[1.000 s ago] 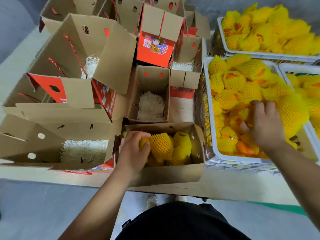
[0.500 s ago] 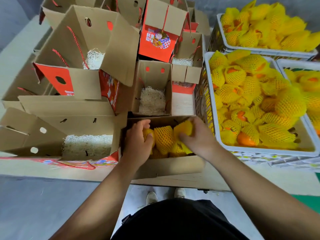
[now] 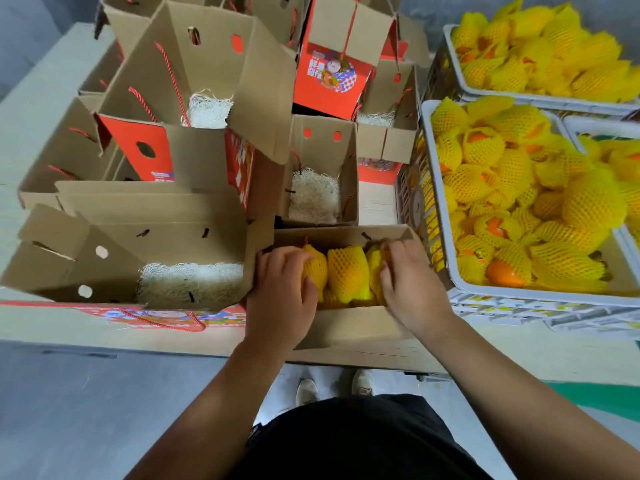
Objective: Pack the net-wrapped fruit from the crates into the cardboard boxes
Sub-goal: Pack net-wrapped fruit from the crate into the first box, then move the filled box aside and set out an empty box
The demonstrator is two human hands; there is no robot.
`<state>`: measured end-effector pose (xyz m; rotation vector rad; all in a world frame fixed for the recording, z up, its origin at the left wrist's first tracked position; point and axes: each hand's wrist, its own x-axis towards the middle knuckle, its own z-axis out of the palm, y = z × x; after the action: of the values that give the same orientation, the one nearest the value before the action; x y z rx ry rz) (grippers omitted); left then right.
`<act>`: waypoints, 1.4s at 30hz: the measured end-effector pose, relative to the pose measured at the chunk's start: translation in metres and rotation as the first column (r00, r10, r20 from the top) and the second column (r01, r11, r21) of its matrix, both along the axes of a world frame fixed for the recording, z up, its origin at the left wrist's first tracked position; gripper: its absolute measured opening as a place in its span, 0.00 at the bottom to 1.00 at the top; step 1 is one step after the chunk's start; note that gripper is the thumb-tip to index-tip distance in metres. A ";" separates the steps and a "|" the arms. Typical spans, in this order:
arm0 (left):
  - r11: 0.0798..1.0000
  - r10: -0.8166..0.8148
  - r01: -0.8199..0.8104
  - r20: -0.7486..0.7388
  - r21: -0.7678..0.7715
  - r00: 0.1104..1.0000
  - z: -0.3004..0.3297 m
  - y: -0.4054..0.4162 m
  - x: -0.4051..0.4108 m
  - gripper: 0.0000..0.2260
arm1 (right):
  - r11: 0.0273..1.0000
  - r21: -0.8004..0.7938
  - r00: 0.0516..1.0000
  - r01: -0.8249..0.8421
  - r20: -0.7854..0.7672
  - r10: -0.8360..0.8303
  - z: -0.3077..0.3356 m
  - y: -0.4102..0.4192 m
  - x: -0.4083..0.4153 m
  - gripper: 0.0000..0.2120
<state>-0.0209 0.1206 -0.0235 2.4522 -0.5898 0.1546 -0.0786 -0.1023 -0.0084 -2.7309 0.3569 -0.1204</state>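
Observation:
An open cardboard box [image 3: 349, 327] sits at the table's near edge with yellow net-wrapped fruit [image 3: 348, 273] packed in a row inside. My left hand [image 3: 280, 289] is curled round the leftmost fruit in that box. At the box's right end my right hand [image 3: 408, 285] grips another wrapped fruit down among the others. To the right stands a white crate [image 3: 519, 292] heaped with more net-wrapped fruit [image 3: 588, 206].
Several empty open boxes lined with white shredded paper [image 3: 187, 282] stand left and behind, some red-printed [image 3: 332, 74]. A second crate of wrapped fruit [image 3: 540, 53] is at the back right, and a third [image 3: 620, 150] at the far right. My shoes [image 3: 332, 389] show below the table edge.
My right hand left the crate with a wrapped fruit and brought it down into the right end of the near box. My left hand stayed on the leftmost fruit.

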 end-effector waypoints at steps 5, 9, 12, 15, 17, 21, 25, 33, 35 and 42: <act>0.993 0.024 -0.017 -0.056 0.113 0.998 -0.005 0.003 -0.012 0.22 | 0.993 0.097 0.995 -0.074 0.079 0.066 -0.006 -0.005 -0.007 0.19; 0.968 0.198 -0.219 -0.159 -0.124 0.967 0.001 0.006 -0.013 0.23 | 0.969 0.202 0.967 0.141 0.180 -0.178 -0.010 -0.014 -0.009 0.26; 0.923 0.224 -0.292 -0.266 -0.251 0.938 0.004 0.004 -0.014 0.27 | 0.866 0.435 0.945 0.245 0.092 -0.314 -0.017 -0.014 -0.016 0.30; 0.855 0.256 -0.433 -0.494 -0.286 0.831 0.007 0.003 -0.008 0.31 | 0.829 0.472 0.932 0.300 0.039 -0.360 -0.021 -0.020 -0.021 0.32; 0.820 0.272 -0.522 -0.644 -0.233 0.715 0.005 0.005 -0.005 0.29 | 0.838 0.448 0.937 0.311 0.004 -0.350 -0.021 -0.024 -0.022 0.32; 0.746 0.255 -0.625 -0.770 -0.227 0.584 0.000 0.009 -0.011 0.18 | 0.804 0.509 0.937 0.306 -0.012 -0.349 -0.021 -0.019 -0.026 0.32; 0.729 0.283 -0.647 -0.762 -0.224 0.582 -0.001 0.012 -0.023 0.13 | 0.748 0.583 0.931 0.317 -0.043 -0.361 -0.022 -0.021 -0.042 0.26; 0.768 0.256 -0.603 -0.759 -0.216 0.598 0.005 0.023 -0.074 0.14 | 0.748 0.608 0.959 0.267 -0.089 -0.270 -0.021 -0.034 -0.098 0.27; 0.771 0.248 -0.597 -0.756 -0.224 0.605 0.009 0.024 -0.087 0.15 | 0.751 0.616 0.967 0.239 -0.081 -0.242 -0.017 -0.036 -0.112 0.26; 0.800 0.201 -0.549 -0.756 -0.240 0.623 0.027 0.040 -0.117 0.23 | 0.807 0.542 0.964 0.234 -0.019 -0.266 0.009 -0.029 -0.153 0.24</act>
<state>-0.1376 0.1602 0.0037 1.9074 0.3152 -0.4300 -0.2315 -0.1313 0.0009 -2.1043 0.6298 -0.1438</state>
